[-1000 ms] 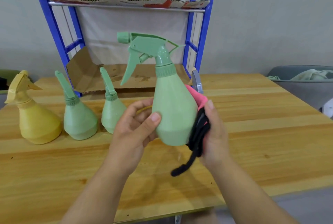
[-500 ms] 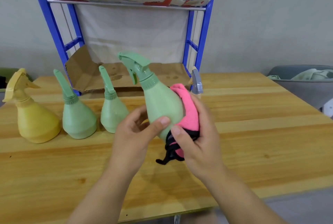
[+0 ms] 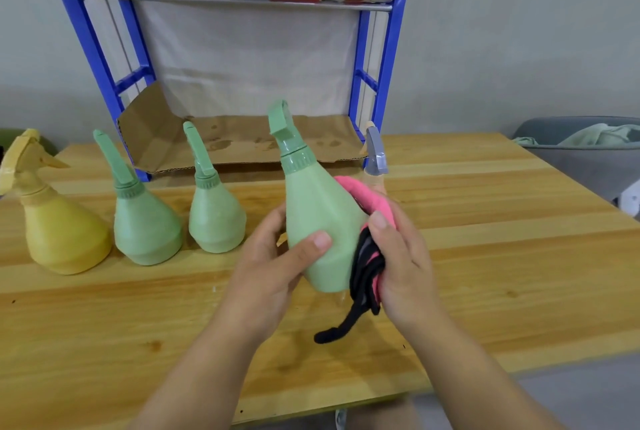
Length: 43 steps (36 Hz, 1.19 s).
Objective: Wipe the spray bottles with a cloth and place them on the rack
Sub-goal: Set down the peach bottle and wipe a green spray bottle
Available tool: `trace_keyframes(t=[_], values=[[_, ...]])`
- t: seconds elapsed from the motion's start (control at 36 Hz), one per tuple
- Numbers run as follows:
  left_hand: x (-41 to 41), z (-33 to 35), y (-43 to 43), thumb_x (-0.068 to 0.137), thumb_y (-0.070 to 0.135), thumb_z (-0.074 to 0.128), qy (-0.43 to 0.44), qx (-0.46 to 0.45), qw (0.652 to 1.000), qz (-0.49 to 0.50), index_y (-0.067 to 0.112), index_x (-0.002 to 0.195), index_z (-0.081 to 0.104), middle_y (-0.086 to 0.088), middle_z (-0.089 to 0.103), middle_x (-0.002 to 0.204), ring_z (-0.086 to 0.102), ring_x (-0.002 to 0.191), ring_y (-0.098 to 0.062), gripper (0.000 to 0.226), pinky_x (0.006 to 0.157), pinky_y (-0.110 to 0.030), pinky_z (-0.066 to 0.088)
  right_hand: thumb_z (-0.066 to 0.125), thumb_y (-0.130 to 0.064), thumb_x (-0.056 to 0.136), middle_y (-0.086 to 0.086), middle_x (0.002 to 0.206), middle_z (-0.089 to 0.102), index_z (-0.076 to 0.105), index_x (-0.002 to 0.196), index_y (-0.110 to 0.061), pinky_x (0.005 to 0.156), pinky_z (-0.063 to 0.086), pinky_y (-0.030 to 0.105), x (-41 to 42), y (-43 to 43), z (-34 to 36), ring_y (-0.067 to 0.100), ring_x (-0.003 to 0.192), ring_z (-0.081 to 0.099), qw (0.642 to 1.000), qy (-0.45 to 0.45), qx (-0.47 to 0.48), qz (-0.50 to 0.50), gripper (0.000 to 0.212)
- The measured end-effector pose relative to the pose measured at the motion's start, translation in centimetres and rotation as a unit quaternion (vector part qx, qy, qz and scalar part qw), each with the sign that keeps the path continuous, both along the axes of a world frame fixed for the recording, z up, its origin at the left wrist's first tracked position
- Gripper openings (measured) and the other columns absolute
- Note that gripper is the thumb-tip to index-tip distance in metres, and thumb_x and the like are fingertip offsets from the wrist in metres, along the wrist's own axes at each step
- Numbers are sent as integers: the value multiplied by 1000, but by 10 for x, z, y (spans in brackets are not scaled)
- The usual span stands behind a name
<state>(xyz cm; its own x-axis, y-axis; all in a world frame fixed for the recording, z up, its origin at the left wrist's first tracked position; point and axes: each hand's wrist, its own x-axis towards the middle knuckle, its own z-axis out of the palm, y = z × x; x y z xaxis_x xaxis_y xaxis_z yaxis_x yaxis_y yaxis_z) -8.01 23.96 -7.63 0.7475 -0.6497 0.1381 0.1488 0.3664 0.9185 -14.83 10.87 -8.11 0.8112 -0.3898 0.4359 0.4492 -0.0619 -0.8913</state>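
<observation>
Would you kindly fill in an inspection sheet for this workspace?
Surface: wooden table, bottles standing along its far left.
Job's things: held green bottle tilted; pink-and-black cloth against its right side; yellow bottle, larger green bottle and smaller green bottle standing; grey-trigger bottle partly hidden behind the cloth; blue rack, no bottle on its visible shelves.
Clutter: cardboard lining the rack shelf.
Grippers: left hand grips the held green bottle; right hand presses the cloth to it.
Cables: nothing seen.
Surroundings: grey bin with fabric, at right.
</observation>
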Motion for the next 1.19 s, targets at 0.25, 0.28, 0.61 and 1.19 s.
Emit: trace_keyframes(t=[0.25, 0.28, 0.61, 1.19], values=[[11, -14, -1, 54, 31, 79, -38, 41, 997, 60, 21, 109, 67, -2, 74, 103, 71, 93, -18, 57, 69, -22, 55, 57, -46, 83, -6, 104, 72, 66, 115, -27, 75, 51, 17, -1, -12, -12, 7, 97, 67, 988, 142, -34, -48, 38], [13, -16, -1, 52, 32, 80, -49, 56, 994, 75, 23, 108, 67, 1, 74, 102, 71, 93, -17, 58, 70, -23, 56, 57, -46, 81, -7, 100, 72, 66, 112, -29, 73, 51, 17, -2, -14, -13, 6, 93, 68, 984, 165, -32, -59, 36], [38, -36, -10, 67, 16, 84, -123, 200, 960, 154, 39, 108, 59, 24, 71, 94, 62, 86, 14, 54, 65, -9, 50, 67, -28, 85, -16, 95, 64, 53, 93, -50, 68, 43, 17, -7, -35, -14, 3, 85, 60, 933, 283, -184, -126, 27], [65, -58, -31, 63, 24, 87, -171, 317, 914, 189, 27, 131, 50, 17, 55, 123, 51, 106, 3, 77, 84, -17, 42, 60, -12, 76, -11, 80, 58, 53, 103, -38, 58, 46, 30, -1, -55, -17, 16, 70, 60, 901, 311, -253, -167, 38]])
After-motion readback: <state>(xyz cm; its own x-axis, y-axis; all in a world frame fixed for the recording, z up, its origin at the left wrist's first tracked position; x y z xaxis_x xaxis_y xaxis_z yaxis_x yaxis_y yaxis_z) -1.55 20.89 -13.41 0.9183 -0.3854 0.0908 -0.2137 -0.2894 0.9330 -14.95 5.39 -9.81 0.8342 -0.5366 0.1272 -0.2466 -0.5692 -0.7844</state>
